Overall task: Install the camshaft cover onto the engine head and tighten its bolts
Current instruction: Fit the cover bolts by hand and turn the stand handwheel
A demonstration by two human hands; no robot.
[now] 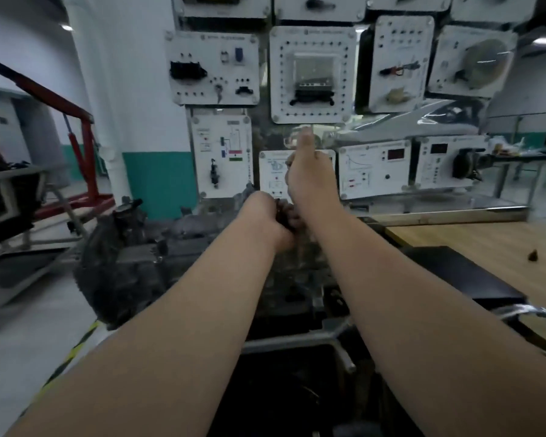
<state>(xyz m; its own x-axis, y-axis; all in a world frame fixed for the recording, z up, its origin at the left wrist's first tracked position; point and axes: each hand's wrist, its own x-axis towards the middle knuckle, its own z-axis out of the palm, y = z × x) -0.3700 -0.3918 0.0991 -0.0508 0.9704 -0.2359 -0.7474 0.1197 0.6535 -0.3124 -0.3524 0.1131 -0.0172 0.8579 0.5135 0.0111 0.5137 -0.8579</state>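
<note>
Left hand (270, 222) grasps small dark part (285, 213) over grey metal engine head (177, 244), frame centre. Right hand (309, 179) just above it, fingers curled; cannot tell on what, too blurred.

**A:** what's the room like?

**B:** white wall (145, 105) with a teal band low down, pale grey floor (22, 335) with yellow-black tape (76, 345). Red hoist (87, 143) on the left, wooden bench top (486, 244) right, white instrument panels (312, 74) straight ahead.

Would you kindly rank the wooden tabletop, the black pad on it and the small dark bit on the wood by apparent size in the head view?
1. the wooden tabletop, though the frame edge cuts it off
2. the black pad, clearly smaller
3. the small dark bit, by far the smallest
</note>
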